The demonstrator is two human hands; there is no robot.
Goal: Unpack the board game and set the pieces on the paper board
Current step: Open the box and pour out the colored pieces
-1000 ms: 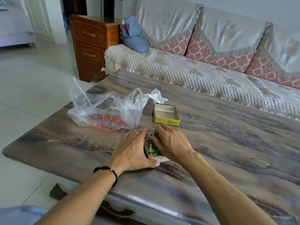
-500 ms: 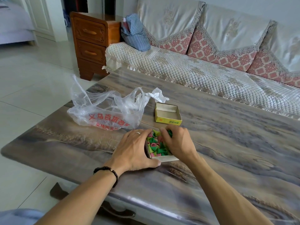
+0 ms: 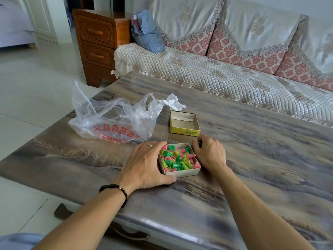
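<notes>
Right hand (image 3: 210, 153) withdrawn from box (image 3: 182, 173), fingers pinching green piece (image 3: 199, 143); left hand (image 3: 146, 165) grips box.

Bright, soft daylight; sharp focus, faint shadows, wide-angle bending at the edges.
</notes>
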